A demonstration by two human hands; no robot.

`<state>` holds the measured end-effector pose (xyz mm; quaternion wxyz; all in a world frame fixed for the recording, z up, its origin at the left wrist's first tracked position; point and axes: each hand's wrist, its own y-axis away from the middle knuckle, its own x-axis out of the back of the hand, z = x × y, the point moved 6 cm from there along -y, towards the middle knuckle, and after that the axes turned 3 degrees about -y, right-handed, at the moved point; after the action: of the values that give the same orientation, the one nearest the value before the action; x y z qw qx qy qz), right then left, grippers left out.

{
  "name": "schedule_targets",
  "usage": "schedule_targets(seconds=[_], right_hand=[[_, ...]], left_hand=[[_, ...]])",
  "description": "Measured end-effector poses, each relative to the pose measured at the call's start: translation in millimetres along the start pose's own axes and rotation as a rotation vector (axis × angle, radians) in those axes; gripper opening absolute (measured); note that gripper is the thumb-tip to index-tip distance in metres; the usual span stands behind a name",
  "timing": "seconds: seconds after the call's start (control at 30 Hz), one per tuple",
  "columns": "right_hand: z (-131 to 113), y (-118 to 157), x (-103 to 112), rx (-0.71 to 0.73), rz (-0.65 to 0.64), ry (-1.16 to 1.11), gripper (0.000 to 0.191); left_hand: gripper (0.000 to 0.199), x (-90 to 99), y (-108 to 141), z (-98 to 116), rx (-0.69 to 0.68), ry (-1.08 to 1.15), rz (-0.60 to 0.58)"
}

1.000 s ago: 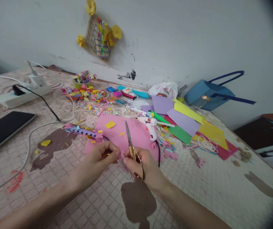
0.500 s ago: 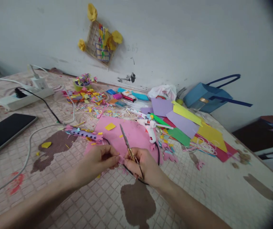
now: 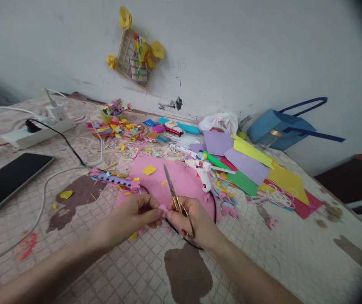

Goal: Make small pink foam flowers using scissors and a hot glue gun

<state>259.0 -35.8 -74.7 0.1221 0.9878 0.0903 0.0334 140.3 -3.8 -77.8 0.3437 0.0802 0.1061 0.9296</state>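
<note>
Between thumb and fingers my left hand (image 3: 143,211) pinches a small pink paper piece (image 3: 163,209). My right hand (image 3: 192,219) is closed around the gold handles of a pair of scissors (image 3: 170,185), whose blades point up and away from me. Its thumb and fingertip also meet the right side of the pink piece. Beneath and beyond both hands lies a pink paper sheet (image 3: 155,181) with a yellow scrap (image 3: 149,169) on it. A purple dotted strip with pink cut-outs (image 3: 117,180) rests left of the sheet.
A white glue gun (image 3: 203,173) lies on the sheet's right side, its black cord running under my hands. Coloured papers (image 3: 247,164) and white string (image 3: 276,196) are at right. A phone (image 3: 13,181) and power strip (image 3: 38,133) sit at left; paper scraps (image 3: 120,131) cover the back.
The view has shifted slightly, so everything appears a little further right. The pink piece shows more clearly between my fingertips, and both hands keep their holds.
</note>
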Motion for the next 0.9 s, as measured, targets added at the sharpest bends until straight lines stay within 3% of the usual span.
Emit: schedule_targets(seconds=[0.23,0.6,0.9], right_hand=[[11.7,-4.2,2.1,0.063,0.021,-0.098,0.029],[5.1,1.0,-0.2,-0.001,0.054,-0.01,0.016],[7.0,1.4,0.4,-0.005,0.059,-0.02,0.01]], left_hand=[[0.024,4.0,2.5,-1.5,-0.046,0.051,0.078],[0.021,-5.8,5.7,-3.2,-0.031,0.048,0.037],[0.03,-1.5,7.9,-11.7,0.011,0.178,0.096]])
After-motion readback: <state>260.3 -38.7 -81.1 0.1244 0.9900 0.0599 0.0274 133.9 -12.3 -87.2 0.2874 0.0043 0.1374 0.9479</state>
